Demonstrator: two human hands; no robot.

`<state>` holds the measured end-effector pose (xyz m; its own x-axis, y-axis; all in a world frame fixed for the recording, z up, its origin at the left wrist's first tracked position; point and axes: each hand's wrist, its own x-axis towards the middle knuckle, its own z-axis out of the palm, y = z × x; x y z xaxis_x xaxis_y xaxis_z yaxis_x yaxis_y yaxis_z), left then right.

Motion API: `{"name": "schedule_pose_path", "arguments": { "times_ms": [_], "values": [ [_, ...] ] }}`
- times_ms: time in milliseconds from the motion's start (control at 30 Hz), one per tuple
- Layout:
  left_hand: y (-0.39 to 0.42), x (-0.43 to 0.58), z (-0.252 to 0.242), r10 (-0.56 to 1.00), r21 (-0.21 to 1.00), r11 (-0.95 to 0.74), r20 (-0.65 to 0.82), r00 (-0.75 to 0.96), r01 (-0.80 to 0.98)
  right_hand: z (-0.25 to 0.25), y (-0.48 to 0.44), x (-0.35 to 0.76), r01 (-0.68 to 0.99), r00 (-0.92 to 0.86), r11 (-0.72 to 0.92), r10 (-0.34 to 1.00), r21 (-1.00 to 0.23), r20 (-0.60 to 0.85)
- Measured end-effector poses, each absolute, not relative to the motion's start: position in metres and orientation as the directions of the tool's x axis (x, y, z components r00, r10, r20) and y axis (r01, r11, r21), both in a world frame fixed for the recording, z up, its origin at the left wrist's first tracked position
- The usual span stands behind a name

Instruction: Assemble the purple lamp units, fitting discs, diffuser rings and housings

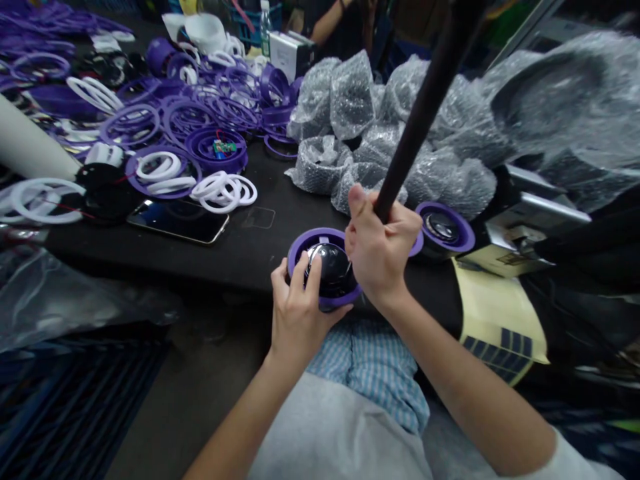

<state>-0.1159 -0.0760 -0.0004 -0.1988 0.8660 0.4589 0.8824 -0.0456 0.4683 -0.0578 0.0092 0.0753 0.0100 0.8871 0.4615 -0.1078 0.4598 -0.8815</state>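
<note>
At the table's front edge, my left hand [299, 300] grips a round purple housing [295, 243] with a glossy black dome [331, 267] in its middle. Its fingers reach over the rim onto the dome, the thumb along the near side. My right hand [383, 247] is wrapped round a long dark powered screwdriver [423, 110], which slants up to the right. Below that fist, the tool's thin tip comes down at the dome's right edge; the exact contact point is hidden. A second purple housing [445, 228] with a dark centre lies to the right.
Bubble-wrapped items [360, 150] are heaped behind my hands. White rings [225, 191], a phone [180, 220] and an open purple housing with a green circuit board [224, 148] lie left, before piled purple rings [195, 120]. A metal box [525, 233] and yellow sheet [493, 307] are right. Another person's arm [330, 23] shows behind.
</note>
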Motion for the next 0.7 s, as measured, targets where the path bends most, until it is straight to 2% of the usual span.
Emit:
{"name": "schedule_pose_path", "arguments": {
  "times_ms": [167,333,467,533,633,700],
  "values": [
    [-0.076,-0.119,-0.004,0.853,0.399,-0.044,0.491,-0.174,0.916,0.073,0.005,-0.046,-0.258,0.188,0.487,0.872,-0.834,0.451],
    [-0.075,-0.112,0.002,0.862,0.312,0.016,0.477,-0.171,0.95,0.078,0.008,-0.031,-0.445,0.102,0.39,0.917,-0.806,0.387],
    [-0.082,-0.101,0.017,0.899,0.236,0.141,0.376,-0.224,0.961,0.09,0.009,-0.015,-0.52,0.132,0.373,0.924,-0.769,0.358],
    [-0.091,-0.105,0.025,0.936,0.237,0.09,0.311,-0.164,0.967,0.095,0.007,-0.004,-0.535,0.161,0.399,0.913,-0.745,0.374],
    [-0.101,-0.126,0.034,0.975,0.248,-0.117,0.215,0.063,0.962,0.1,0.006,0.013,-0.534,0.164,0.396,0.915,-0.747,0.368],
    [-0.099,-0.146,0.038,0.952,0.213,-0.266,0.21,0.221,0.94,0.1,0.007,0.023,-0.532,0.158,0.367,0.928,-0.763,0.337]
  ]
}}
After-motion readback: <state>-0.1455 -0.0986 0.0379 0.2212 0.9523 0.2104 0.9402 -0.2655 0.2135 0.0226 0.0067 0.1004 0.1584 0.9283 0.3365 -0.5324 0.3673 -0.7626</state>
